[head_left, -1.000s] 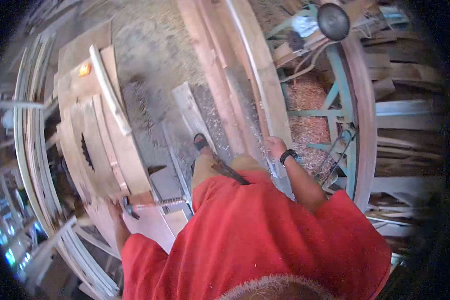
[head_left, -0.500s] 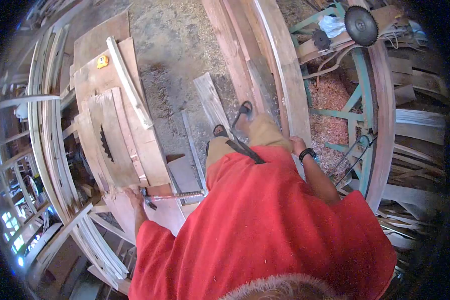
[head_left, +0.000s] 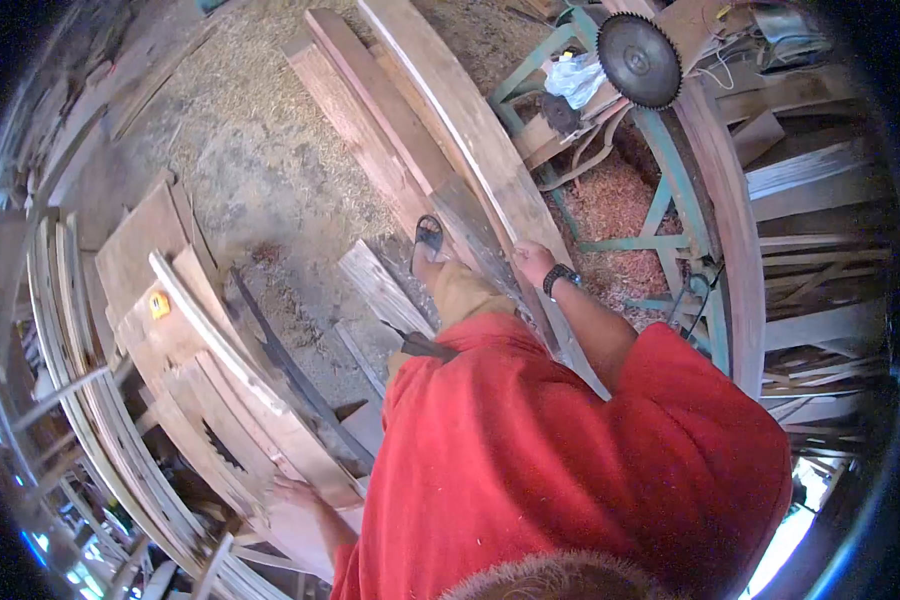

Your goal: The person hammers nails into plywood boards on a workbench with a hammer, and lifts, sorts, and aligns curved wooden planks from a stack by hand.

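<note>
My left hand (head_left: 298,494) lies on the near part of the plywood-topped bench (head_left: 320,440) at lower left, fingers stretched out, near a dark toothed saw blade (head_left: 222,445) that shows through a slot. A yellow tape measure (head_left: 159,305) and a narrow pale wood strip (head_left: 215,335) rest on the same top. On the other side, my right hand (head_left: 534,263), with a dark band at the wrist, has its fingers curled over the edge of a long thick plank (head_left: 460,115).
A round toothed saw blade (head_left: 639,60) and a plastic bag (head_left: 573,80) sit by a green metal frame (head_left: 660,210), with reddish shavings (head_left: 620,205) below. Loose boards (head_left: 385,285) lie on the dusty floor (head_left: 290,150). Timber (head_left: 820,250) is stacked at right.
My view and body have turned and shifted toward the long plank. My right hand has moved forward along it. My left hand stays on the bench, and one foot has stepped forward.
</note>
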`<state>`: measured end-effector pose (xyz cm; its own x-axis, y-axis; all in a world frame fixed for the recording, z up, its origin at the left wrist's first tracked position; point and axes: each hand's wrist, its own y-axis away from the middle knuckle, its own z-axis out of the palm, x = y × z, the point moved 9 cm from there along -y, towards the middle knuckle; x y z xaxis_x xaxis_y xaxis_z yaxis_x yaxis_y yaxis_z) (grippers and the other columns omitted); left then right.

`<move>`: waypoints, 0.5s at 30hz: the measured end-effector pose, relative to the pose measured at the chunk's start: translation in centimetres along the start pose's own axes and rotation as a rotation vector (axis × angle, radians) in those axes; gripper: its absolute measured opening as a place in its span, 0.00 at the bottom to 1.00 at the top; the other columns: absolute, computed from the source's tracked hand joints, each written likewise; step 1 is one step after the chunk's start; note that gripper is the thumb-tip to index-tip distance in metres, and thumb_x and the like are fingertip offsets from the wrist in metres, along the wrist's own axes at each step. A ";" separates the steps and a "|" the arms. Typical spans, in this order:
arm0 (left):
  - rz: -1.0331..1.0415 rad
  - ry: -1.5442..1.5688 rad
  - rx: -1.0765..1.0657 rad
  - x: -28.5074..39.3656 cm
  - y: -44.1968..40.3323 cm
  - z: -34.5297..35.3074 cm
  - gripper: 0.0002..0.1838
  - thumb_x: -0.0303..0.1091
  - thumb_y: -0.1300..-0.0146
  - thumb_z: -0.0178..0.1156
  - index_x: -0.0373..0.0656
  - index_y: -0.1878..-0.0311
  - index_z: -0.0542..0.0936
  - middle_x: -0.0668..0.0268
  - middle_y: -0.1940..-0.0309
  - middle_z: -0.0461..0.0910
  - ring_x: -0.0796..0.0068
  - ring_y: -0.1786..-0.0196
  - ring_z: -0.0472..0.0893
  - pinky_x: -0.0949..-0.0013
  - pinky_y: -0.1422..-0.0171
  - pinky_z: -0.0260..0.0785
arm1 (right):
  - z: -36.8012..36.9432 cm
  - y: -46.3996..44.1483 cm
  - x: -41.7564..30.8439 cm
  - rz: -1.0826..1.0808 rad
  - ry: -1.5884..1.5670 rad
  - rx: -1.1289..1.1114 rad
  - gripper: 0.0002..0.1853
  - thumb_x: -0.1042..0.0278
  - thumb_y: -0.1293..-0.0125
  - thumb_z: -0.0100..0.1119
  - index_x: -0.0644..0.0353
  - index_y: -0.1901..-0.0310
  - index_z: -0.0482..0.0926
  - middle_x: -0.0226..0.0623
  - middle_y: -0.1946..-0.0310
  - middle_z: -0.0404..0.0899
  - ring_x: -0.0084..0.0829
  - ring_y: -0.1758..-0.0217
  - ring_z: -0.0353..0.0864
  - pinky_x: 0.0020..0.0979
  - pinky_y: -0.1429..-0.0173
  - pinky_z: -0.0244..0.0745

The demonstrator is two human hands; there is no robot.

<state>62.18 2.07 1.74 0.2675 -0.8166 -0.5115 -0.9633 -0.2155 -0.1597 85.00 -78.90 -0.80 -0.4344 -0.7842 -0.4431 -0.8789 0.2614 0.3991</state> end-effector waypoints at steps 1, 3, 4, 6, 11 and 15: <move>0.033 0.061 0.087 2.9 -1.2 -3.3 0.21 0.36 0.29 0.45 0.37 0.36 0.69 0.47 0.36 0.68 0.45 0.39 0.73 0.45 0.37 0.68 | -0.2 -1.3 0.9 0.106 -0.121 -0.002 0.11 0.63 0.38 0.57 0.58 0.58 0.82 0.50 0.63 0.82 0.47 0.56 0.82 0.39 0.50 0.76; 0.091 0.287 0.060 9.5 -4.6 -8.1 0.23 0.38 0.28 0.46 0.36 0.35 0.67 0.48 0.36 0.68 0.46 0.38 0.72 0.46 0.37 0.68 | 1.6 -2.4 3.7 0.241 -0.271 -0.007 0.11 0.61 0.38 0.57 0.57 0.59 0.82 0.51 0.64 0.82 0.47 0.56 0.82 0.41 0.50 0.76; 0.103 0.480 -0.093 12.9 -5.9 -7.4 0.24 0.39 0.28 0.45 0.35 0.34 0.67 0.48 0.35 0.68 0.47 0.37 0.72 0.46 0.36 0.67 | 3.4 -3.5 5.5 0.186 -0.158 -0.066 0.12 0.59 0.38 0.56 0.57 0.60 0.82 0.51 0.64 0.82 0.47 0.55 0.82 0.42 0.50 0.75; 0.065 0.928 -0.507 19.9 -7.9 -3.8 0.26 0.42 0.27 0.45 0.35 0.33 0.65 0.48 0.35 0.68 0.50 0.36 0.71 0.47 0.34 0.65 | 4.4 -3.9 6.4 0.148 -0.054 -0.135 0.13 0.57 0.38 0.56 0.58 0.62 0.83 0.51 0.64 0.81 0.48 0.55 0.81 0.44 0.50 0.75; -0.265 1.624 -1.059 33.3 -17.1 -1.9 0.33 0.54 0.26 0.43 0.35 0.30 0.62 0.50 0.32 0.67 0.56 0.33 0.69 0.48 0.32 0.62 | 2.0 -5.6 6.7 0.299 0.000 -0.302 0.16 0.54 0.39 0.56 0.57 0.62 0.84 0.50 0.63 0.83 0.48 0.57 0.82 0.43 0.51 0.76; -0.314 1.726 -0.993 37.9 -29.9 -6.5 0.41 0.66 0.29 0.39 0.37 0.30 0.64 0.53 0.31 0.67 0.56 0.33 0.70 0.50 0.35 0.65 | -0.6 -11.6 8.4 0.190 0.052 -0.072 0.14 0.58 0.39 0.58 0.56 0.56 0.83 0.46 0.64 0.85 0.41 0.61 0.85 0.37 0.53 0.79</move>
<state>101.05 -25.91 -7.44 0.6811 -0.1264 0.7212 -0.7320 -0.0959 0.6745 91.68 -88.92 -8.68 -0.5786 -0.7530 -0.3133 -0.7649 0.3677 0.5288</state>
